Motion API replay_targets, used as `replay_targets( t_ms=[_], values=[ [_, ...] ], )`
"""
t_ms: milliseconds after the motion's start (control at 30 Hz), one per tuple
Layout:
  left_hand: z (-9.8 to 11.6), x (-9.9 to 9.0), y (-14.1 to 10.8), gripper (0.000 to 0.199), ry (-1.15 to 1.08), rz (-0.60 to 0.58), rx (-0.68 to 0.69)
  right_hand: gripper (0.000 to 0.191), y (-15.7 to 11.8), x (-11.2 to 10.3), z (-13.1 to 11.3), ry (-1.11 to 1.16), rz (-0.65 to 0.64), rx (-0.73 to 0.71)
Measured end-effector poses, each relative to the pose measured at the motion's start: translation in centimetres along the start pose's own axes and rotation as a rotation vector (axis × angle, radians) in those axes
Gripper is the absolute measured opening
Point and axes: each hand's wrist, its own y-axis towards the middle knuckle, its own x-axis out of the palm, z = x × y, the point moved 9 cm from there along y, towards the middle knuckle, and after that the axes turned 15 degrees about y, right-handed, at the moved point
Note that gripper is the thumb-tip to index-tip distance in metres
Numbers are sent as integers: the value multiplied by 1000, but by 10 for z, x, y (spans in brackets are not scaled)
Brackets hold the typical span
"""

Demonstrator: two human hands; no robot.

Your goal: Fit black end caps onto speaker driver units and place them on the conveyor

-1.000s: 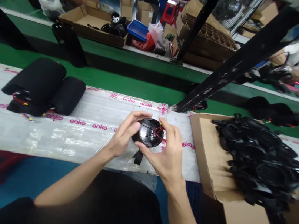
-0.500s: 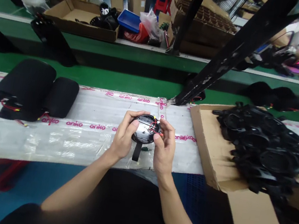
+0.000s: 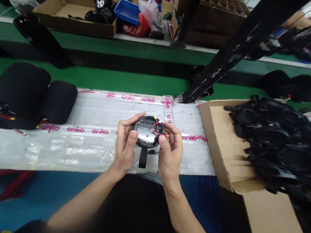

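Head view: our left grip (image 3: 126, 145) and right grip (image 3: 170, 150), half-curled, clasped opposite edges of the round black housing (image 3: 146, 132) between them! Light, stiff and slick, we judged; edge holds suited it, sparing the fragile-looking red wires (image 3: 154, 128) beside the right grip.

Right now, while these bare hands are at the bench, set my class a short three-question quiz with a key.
1. True or false: the bare left hand and the bare right hand both touch the round glossy black plastic part.

2. Where does the open brown cardboard box heaped with black plastic pieces lie?
A) Left of both hands
B) Right of both hands
C) Between the hands

3. Fill in: the pink lettering across the white bench covering reads "____".

Key: 1. True. 2. B. 3. anko.
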Motion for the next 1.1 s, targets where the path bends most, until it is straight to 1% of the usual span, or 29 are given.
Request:
replay_targets(
  t_ms=[100,167,233,300,367,433,533,600,633,700,733,800,867,900,967,1000,1033,1067,1100],
  values=[
    [0,-2,-6,32,25,62,59,40,-9,0,1,37,38,-24],
    [3,0,-9,34,86,68,106,33,-15,-2,-2,-13,69,-83],
    [10,1,-8,36,118,60,157,27,-20,-3,-10,-97,98,-173],
    [13,0,-3,31,103,32,150,24,-21,0,-18,-184,85,-235],
    [9,-2,8,20,75,-7,76,23,-19,6,-23,-229,40,-255],
    [3,-2,18,18,35,-39,7,21,-15,10,-26,-210,13,-244],
    [-3,-1,26,22,-40,-33,-35,24,-11,13,-23,-120,29,-181],
    [-3,6,25,34,3,-69,-48,28,-12,14,-19,-96,52,-142],
    [-3,9,24,41,45,-95,-48,28,-14,14,-18,-103,67,-144],
    [1,14,21,52,108,-139,-36,26,-18,15,-20,-142,94,-190],
    [3,15,21,53,116,-146,-27,26,-20,16,-22,-163,99,-221],
    [5,14,23,52,108,-151,-16,26,-22,17,-25,-199,94,-254],
    [2,12,28,51,81,-191,-29,28,-19,17,-25,-222,79,-224],
    [0,12,31,51,55,-229,-42,29,-17,16,-24,-228,72,-195],
    [-7,16,35,50,-15,-345,-72,32,-14,14,-23,-221,54,-145],
    [-10,18,35,50,-40,-405,-78,32,-12,13,-23,-211,41,-130],
    [-12,20,35,51,-47,-439,-71,33,-11,13,-23,-202,26,-120],
    [-14,20,36,52,-37,-434,-52,33,-11,13,-23,-195,11,-115],
    [-15,18,36,54,-16,-388,-26,33,-10,14,-24,-190,-2,-112]
  ],
)
